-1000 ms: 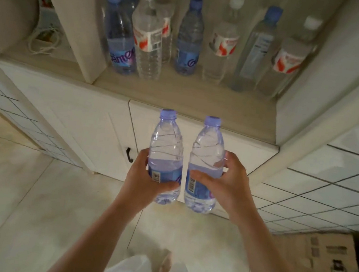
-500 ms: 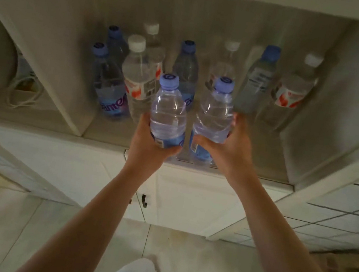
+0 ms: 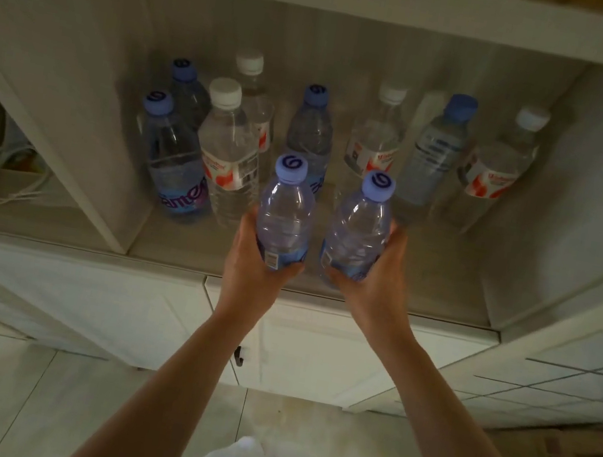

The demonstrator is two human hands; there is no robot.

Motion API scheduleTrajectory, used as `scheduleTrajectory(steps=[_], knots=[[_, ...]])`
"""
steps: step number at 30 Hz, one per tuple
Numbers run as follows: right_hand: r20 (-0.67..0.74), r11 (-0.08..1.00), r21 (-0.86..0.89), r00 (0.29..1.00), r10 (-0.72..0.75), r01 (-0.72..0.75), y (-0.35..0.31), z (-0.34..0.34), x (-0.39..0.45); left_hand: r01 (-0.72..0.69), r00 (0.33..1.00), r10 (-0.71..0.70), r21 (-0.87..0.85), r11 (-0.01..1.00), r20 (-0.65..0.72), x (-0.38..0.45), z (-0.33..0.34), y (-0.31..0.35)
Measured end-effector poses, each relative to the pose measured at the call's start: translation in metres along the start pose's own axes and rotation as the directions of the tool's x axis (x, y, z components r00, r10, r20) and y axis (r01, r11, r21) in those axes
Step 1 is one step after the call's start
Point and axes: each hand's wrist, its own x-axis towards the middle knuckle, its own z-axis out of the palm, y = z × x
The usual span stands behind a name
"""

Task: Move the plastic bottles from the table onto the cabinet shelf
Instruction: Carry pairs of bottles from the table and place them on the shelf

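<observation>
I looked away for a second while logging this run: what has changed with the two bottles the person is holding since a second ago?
Both hands carried their bottles up and forward, from in front of the lower cabinet doors to over the front of the shelf. The left hand still grips the left bottle, the right hand the right bottle; nothing was let go. The eight bottles already on the shelf stayed put.

Bare shelf (image 3: pixel 437 285) right of the fingers (image 3: pixel 394 231); standing bottles (image 3: pixel 225 153) crowd just beyond and left of them.
</observation>
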Motion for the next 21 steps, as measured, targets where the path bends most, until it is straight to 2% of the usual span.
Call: scheduleTrajectory(steps=[9, 21], knots=[[-0.013, 0.999, 0.001, 0.999, 0.039, -0.039, 0.010, 0.007, 0.011, 0.027, 0.992, -0.021, 0.055, 0.998, -0.121, 0.011, 0.015, 0.005], [-0.070, 0.997, -0.054, 0.996, 0.055, -0.059, 0.022, 0.020, 0.052, 0.042, 0.994, -0.036, 0.054, 0.998, -0.099, 0.050, 0.033, 0.004]])
